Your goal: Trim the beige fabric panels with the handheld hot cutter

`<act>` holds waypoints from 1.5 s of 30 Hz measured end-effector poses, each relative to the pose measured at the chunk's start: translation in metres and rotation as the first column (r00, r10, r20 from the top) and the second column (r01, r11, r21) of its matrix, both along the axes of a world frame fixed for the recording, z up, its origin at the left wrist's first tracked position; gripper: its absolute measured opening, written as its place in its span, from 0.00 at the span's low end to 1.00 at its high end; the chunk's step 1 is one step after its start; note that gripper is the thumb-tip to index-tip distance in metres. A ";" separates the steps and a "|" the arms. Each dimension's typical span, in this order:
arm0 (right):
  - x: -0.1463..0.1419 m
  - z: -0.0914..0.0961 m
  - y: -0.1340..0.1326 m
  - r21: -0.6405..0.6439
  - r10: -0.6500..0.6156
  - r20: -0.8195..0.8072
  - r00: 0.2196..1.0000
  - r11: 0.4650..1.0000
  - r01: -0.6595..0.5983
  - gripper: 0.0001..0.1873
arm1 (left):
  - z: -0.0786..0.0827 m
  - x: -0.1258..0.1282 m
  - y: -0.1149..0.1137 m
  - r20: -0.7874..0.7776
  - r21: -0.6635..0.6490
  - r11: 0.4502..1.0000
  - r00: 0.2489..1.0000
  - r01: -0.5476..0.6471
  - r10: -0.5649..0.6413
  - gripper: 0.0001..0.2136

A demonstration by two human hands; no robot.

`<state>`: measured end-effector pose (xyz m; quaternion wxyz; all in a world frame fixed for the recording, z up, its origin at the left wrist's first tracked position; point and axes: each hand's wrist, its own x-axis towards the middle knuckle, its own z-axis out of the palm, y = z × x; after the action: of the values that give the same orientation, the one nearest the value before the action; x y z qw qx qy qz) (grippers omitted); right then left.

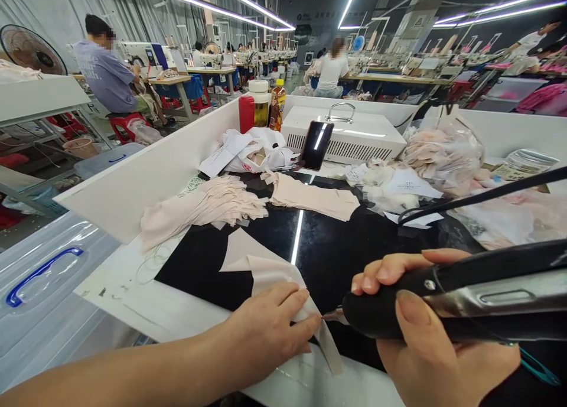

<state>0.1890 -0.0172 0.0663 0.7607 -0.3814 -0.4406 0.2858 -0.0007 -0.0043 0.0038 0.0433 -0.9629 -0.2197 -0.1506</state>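
Note:
A beige fabric piece [274, 267] lies partly folded over the near edge of the black glossy board. My left hand [275, 324] presses on it with bent fingers, thumb and fingertips gathered at its right edge. My right hand [436, 342] is wrapped round a black handheld tool [496, 277] with a silver metal lever along its side. The tool's narrow metal tip [335, 316] points left and meets the fabric edge beside my left fingertips. Whether the tip presses into the cloth I cannot tell.
Behind the work lie a fanned pile of beige pieces [208, 203] and a neat stack [312, 195]. A phone [317, 144] leans on a vented white box [345, 129]. Bagged fabric [443, 150] sits right, near a black cable [487, 197]. Co-workers sit at machines beyond.

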 end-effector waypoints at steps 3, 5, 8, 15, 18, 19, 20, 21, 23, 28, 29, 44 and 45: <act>0.001 -0.002 -0.001 -0.011 -0.006 -0.001 1.000 1.000 0.006 0.21 | 0.000 0.000 -0.001 -0.009 -0.016 1.000 1.000 -0.006 0.006 0.20; 0.002 -0.002 -0.001 -0.016 -0.009 -0.003 1.000 1.000 0.009 0.20 | -0.002 0.000 -0.001 0.006 -0.020 1.000 1.000 -0.011 0.012 0.20; 0.002 0.000 -0.001 -0.030 -0.006 -0.013 1.000 1.000 0.005 0.20 | -0.004 0.000 -0.002 0.030 -0.019 1.000 0.999 -0.018 0.019 0.21; -0.003 0.008 0.011 -0.017 -0.022 -0.056 0.998 1.000 0.021 0.20 | -0.005 0.002 -0.004 0.032 -0.017 1.000 0.999 -0.005 0.005 0.22; -0.004 0.006 0.012 -0.012 -0.002 -0.043 0.999 1.000 0.002 0.19 | -0.004 0.004 -0.004 0.058 -0.008 1.000 0.998 -0.002 0.002 0.23; -0.003 0.005 0.012 -0.008 0.004 -0.038 0.999 1.000 -0.004 0.19 | -0.004 0.004 -0.004 0.064 -0.007 1.000 0.998 -0.004 0.004 0.24; -0.003 0.003 0.012 -0.006 0.011 -0.032 0.999 1.000 -0.011 0.19 | -0.004 0.004 -0.004 0.070 -0.005 1.000 0.998 -0.005 0.005 0.24; -0.003 0.002 0.011 -0.004 0.017 -0.028 0.999 1.000 -0.017 0.19 | -0.004 0.005 -0.005 0.073 -0.005 1.000 0.997 -0.006 0.006 0.25; -0.002 -0.001 0.010 -0.005 0.020 -0.019 1.000 1.000 -0.020 0.19 | -0.004 0.005 -0.005 0.075 -0.008 1.000 0.997 -0.008 0.009 0.25; -0.002 0.001 0.009 -0.012 -0.012 -0.002 1.000 1.000 0.012 0.18 | -0.004 0.004 -0.006 0.085 -0.015 1.000 0.996 -0.002 0.003 0.23; -0.003 0.003 0.010 -0.014 -0.019 -0.012 1.000 1.000 0.018 0.18 | -0.004 0.004 -0.007 0.088 -0.023 1.000 0.996 0.000 0.002 0.23; -0.003 0.007 0.013 -0.025 -0.012 -0.046 0.999 1.000 0.011 0.18 | 0.001 0.007 -0.016 0.051 -0.142 0.989 0.998 -0.025 0.032 0.30; -0.003 0.006 0.013 -0.033 -0.012 -0.049 0.999 0.999 0.010 0.19 | 0.001 0.007 -0.016 0.051 -0.143 0.989 0.998 -0.024 0.032 0.30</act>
<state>0.1856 -0.0042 0.0727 0.7667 -0.3889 -0.4148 0.2981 0.0062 -0.0204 0.0049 -0.0293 -0.9560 -0.2445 -0.1597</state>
